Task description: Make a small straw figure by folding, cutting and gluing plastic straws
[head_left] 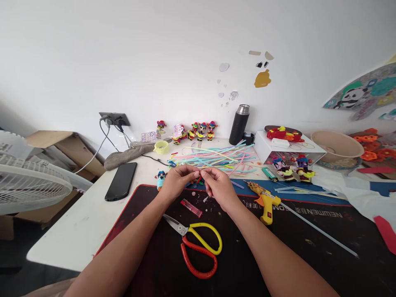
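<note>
Above the far part of the black desk mat, my left hand and my right hand meet fingertip to fingertip. Both are closed in a pinch. A small red piece shows between them, too small to identify. Just left of my left hand stands a little figure in light blue. Below my hands lie a pink lighter and scissors with one yellow and one red handle. A yellow hot glue gun rests on its side to the right of my right hand.
Fuzzy pastel pipe cleaners are heaped behind my hands. Several small figures and a black thermos stand along the wall. A phone and a white fan are at left. A glue stick lies right.
</note>
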A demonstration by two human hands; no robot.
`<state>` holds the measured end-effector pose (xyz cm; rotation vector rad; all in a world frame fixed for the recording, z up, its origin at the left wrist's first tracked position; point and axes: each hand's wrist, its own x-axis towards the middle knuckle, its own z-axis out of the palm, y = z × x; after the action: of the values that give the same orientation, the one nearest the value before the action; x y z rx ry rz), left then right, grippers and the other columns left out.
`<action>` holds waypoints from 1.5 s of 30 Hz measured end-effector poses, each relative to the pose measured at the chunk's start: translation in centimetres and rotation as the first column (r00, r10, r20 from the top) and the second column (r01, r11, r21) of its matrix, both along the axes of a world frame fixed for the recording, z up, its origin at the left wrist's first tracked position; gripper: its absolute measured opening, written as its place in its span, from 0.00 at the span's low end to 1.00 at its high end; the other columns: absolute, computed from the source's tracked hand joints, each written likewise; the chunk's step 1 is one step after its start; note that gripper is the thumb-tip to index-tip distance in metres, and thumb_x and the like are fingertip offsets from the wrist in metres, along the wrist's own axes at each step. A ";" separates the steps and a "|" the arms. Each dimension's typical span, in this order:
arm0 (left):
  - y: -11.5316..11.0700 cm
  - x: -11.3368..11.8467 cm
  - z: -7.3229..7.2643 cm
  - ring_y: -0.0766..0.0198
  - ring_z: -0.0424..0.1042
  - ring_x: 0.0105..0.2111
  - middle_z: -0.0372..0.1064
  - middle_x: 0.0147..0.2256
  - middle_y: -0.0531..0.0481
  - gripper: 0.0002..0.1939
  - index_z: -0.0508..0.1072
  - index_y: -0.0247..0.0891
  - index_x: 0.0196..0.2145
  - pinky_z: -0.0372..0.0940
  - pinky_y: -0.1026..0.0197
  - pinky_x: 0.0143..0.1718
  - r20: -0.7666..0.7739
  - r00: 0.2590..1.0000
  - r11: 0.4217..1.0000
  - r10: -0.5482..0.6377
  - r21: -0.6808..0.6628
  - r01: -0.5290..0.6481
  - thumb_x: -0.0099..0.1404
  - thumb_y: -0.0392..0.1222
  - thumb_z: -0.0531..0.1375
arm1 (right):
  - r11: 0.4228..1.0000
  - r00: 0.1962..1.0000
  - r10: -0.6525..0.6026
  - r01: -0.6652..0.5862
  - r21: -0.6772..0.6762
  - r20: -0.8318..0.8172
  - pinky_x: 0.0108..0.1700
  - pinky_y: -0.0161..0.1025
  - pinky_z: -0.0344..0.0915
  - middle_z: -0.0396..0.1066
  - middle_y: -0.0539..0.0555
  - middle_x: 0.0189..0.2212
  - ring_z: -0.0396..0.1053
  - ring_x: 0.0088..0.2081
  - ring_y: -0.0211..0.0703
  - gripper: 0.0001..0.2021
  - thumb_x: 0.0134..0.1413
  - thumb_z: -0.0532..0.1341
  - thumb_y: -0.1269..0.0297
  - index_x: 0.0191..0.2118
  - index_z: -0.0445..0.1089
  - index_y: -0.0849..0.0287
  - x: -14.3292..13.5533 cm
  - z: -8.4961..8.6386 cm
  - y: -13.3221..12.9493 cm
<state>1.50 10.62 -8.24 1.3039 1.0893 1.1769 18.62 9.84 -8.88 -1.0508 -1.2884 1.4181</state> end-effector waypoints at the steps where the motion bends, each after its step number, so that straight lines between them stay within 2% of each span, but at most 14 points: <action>1: -0.1 0.1 0.0 0.63 0.70 0.28 0.77 0.28 0.50 0.18 0.83 0.37 0.35 0.66 0.61 0.32 -0.016 1.000 1.000 0.004 0.019 -0.004 0.52 0.52 0.75 | 1.000 1.000 -0.003 0.003 -0.001 -0.006 0.15 0.31 0.47 0.61 0.41 0.16 0.54 0.13 0.32 0.18 0.57 0.64 0.46 0.38 0.71 0.58 0.0 0.0 0.0; 6: -0.3 0.2 -0.3 0.60 0.74 0.32 0.78 0.32 0.49 0.16 0.82 0.38 0.38 0.68 0.59 0.37 -0.086 0.996 0.993 0.025 0.113 -0.016 0.58 0.51 0.72 | 0.999 0.999 0.027 -0.028 -0.030 -0.029 0.15 0.30 0.47 0.61 0.41 0.16 0.54 0.13 0.31 0.18 0.57 0.64 0.46 0.40 0.71 0.58 0.1 0.2 -0.1; 12: -0.8 -0.1 0.1 0.58 0.76 0.37 0.79 0.37 0.48 0.08 0.82 0.41 0.41 0.69 0.57 0.43 -0.378 0.921 0.949 0.091 0.313 0.035 0.65 0.43 0.66 | 0.996 0.999 0.053 -0.053 -0.077 -0.008 0.15 0.30 0.47 0.62 0.41 0.16 0.57 0.14 0.32 0.19 0.55 0.65 0.46 0.41 0.71 0.58 0.0 0.4 -0.1; 19: -0.8 -0.6 1.1 0.59 0.75 0.35 0.78 0.34 0.51 0.19 0.77 0.43 0.54 0.67 0.58 0.42 -0.451 0.891 0.954 -0.043 0.247 0.171 0.66 0.42 0.64 | 0.996 0.999 0.040 -0.038 -0.085 0.024 0.16 0.31 0.48 0.61 0.40 0.15 0.55 0.14 0.32 0.18 0.55 0.65 0.46 0.38 0.70 0.58 0.1 0.5 -0.1; 22: -0.5 -1.8 1.8 0.57 0.75 0.36 0.78 0.35 0.51 0.18 0.77 0.42 0.52 0.66 0.58 0.41 -0.496 0.866 0.966 -0.060 0.191 0.176 0.64 0.45 0.65 | 0.997 0.999 0.035 -0.033 -0.076 0.030 0.16 0.31 0.48 0.61 0.41 0.15 0.55 0.14 0.33 0.18 0.55 0.65 0.46 0.37 0.70 0.57 0.2 0.5 0.0; 25: -0.3 -3.0 2.2 0.56 0.73 0.33 0.77 0.32 0.50 0.10 0.80 0.41 0.39 0.64 0.58 0.35 -0.635 0.771 0.974 -0.051 0.138 0.179 0.62 0.47 0.66 | 0.999 0.996 0.035 -0.033 -0.021 0.082 0.17 0.33 0.50 0.60 0.41 0.15 0.55 0.14 0.34 0.16 0.57 0.63 0.47 0.37 0.70 0.56 0.5 0.4 0.2; 28: -0.3 -3.4 2.1 0.55 0.72 0.35 0.76 0.34 0.49 0.07 0.80 0.41 0.36 0.63 0.58 0.37 -0.765 0.633 0.941 -0.122 0.113 0.318 0.62 0.45 0.66 | 0.997 0.976 0.063 -0.073 0.040 0.206 0.20 0.35 0.53 0.62 0.42 0.16 0.57 0.15 0.36 0.14 0.60 0.62 0.50 0.39 0.71 0.56 0.7 0.2 0.3; 31: -0.5 -2.9 1.4 0.54 0.72 0.39 0.76 0.37 0.48 0.08 0.80 0.42 0.38 0.63 0.57 0.40 -0.838 0.512 0.897 -0.189 0.065 0.438 0.61 0.43 0.67 | 0.988 0.930 0.042 -0.093 0.122 0.364 0.24 0.36 0.56 0.68 0.45 0.21 0.62 0.20 0.38 0.10 0.62 0.61 0.53 0.38 0.72 0.55 0.9 0.1 0.2; 34: -0.6 -2.4 0.7 0.53 0.72 0.41 0.75 0.39 0.47 0.06 0.79 0.41 0.38 0.63 0.57 0.41 -0.861 0.460 0.867 -0.217 0.046 0.496 0.61 0.40 0.67 | 0.970 0.841 -0.016 -0.119 0.214 0.541 0.29 0.37 0.56 0.72 0.48 0.25 0.65 0.25 0.40 0.08 0.64 0.61 0.57 0.38 0.74 0.55 0.9 0.3 0.0; 36: -0.6 -2.3 0.5 0.53 0.72 0.41 0.75 0.39 0.47 0.04 0.79 0.40 0.36 0.63 0.57 0.42 -0.861 0.461 0.856 -0.214 0.061 0.512 0.62 0.38 0.66 | 0.959 0.765 -0.024 -0.164 0.231 0.643 0.29 0.37 0.54 0.72 0.47 0.24 0.65 0.25 0.41 0.07 0.64 0.61 0.60 0.38 0.75 0.55 0.9 0.6 -0.1; 39: -0.4 -2.7 0.6 0.53 0.73 0.40 0.76 0.37 0.47 0.03 0.79 0.41 0.34 0.62 0.57 0.41 -0.861 0.478 0.871 -0.172 0.093 0.482 0.63 0.36 0.64 | 0.950 0.674 -0.013 -0.223 0.220 0.739 0.29 0.38 0.51 0.72 0.48 0.23 0.65 0.25 0.42 0.07 0.66 0.61 0.61 0.39 0.76 0.55 0.7 0.9 -0.4; 45: -0.1 -3.3 0.8 0.55 0.72 0.35 0.76 0.33 0.50 0.05 0.80 0.43 0.34 0.60 0.58 0.35 -0.842 0.517 0.902 -0.157 0.091 0.422 0.60 0.35 0.65 | 0.927 0.556 -0.019 -0.302 0.223 0.831 0.31 0.39 0.52 0.78 0.52 0.29 0.73 0.31 0.46 0.07 0.67 0.62 0.61 0.42 0.77 0.54 0.2 0.8 -1.1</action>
<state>-1.78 10.53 -7.40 2.3081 1.2727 0.4078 18.84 8.75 -8.13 -1.4522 -2.2604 0.6986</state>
